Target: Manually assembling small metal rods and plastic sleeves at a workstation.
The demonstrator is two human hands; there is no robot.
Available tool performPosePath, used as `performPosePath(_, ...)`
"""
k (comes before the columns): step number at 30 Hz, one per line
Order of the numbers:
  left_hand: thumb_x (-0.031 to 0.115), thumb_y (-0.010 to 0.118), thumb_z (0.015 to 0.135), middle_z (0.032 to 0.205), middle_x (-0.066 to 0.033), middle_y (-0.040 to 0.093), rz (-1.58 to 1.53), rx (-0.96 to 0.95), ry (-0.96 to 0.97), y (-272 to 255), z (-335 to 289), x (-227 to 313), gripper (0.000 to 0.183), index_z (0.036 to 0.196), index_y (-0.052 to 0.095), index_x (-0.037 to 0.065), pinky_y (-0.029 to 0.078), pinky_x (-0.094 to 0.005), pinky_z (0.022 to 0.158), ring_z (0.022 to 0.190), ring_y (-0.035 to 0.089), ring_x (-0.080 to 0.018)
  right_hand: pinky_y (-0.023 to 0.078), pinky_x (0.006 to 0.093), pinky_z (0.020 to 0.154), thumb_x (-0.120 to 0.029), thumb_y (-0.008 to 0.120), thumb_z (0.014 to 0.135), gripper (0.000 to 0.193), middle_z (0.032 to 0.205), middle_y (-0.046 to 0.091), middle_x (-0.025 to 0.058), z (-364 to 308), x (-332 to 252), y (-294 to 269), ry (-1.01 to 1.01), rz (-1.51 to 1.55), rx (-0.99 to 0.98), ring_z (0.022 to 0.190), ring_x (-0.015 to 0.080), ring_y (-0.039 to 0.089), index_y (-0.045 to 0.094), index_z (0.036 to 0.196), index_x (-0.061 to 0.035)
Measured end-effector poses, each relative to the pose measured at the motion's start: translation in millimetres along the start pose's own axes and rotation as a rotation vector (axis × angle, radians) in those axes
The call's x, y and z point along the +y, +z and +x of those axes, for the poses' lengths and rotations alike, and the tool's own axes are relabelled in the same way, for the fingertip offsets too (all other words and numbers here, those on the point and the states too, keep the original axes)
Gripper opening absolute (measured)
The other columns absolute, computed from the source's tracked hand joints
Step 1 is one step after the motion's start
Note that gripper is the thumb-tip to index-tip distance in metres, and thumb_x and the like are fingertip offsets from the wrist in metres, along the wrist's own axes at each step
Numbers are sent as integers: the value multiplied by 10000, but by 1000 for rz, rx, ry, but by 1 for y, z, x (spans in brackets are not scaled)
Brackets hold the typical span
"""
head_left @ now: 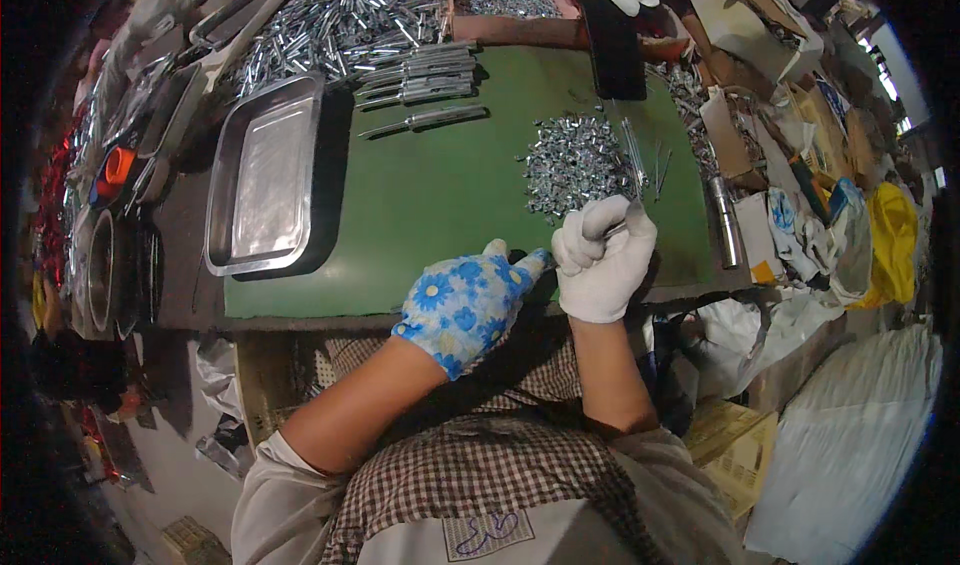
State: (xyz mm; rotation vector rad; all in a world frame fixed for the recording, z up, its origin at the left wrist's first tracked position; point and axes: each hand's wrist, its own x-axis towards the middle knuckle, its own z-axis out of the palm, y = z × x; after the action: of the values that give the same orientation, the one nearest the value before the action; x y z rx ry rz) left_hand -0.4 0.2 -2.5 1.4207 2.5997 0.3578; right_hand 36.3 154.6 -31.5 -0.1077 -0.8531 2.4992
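Note:
My left hand (465, 305), in a blue flowered glove, is at the front edge of the green mat (420, 215), fingers curled toward my right hand. What it grips, if anything, is hidden. Close beside it my right hand (605, 260), in a white glove, is closed with thumb and fingers pinched. A thin metallic bit shows at its fingertips, too small to name. Just beyond the right hand lies a heap of small silver metal pieces (575, 163). Several thin metal rods (634, 155) lie at the heap's right side.
A metal tray (262, 175) stands at left. Slim pointed metal tools with silver handles (425, 120) lie in a row at the mat's far side, before a big pile of metal parts (345, 25). A black phone-like slab (613, 45) and a metal cylinder (725, 223) lie at right.

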Motion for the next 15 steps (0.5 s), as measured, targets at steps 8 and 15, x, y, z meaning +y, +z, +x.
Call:
performPosePath(8, 148, 515, 872, 953, -163, 617, 85, -134, -1, -16, 9, 14, 274, 1128, 584, 79, 538, -399, 632, 771, 667, -300, 213, 261, 440, -289, 386, 965, 434, 523, 366, 4, -13, 5, -7, -117, -305, -35, 447, 95, 296, 440, 597, -64)
performPosePath(15, 230, 581, 872, 983, -149, 640, 55, 47, -3, 1, 6, 2, 299, 1142, 603, 105, 530, -431, 689, 825, 646, -340, 246, 222, 459, -212, 404, 950, 343, 585, 454, -28, -14, 1, -24, -56, -224, 27, 488, 51, 345, 537, 668, -67)
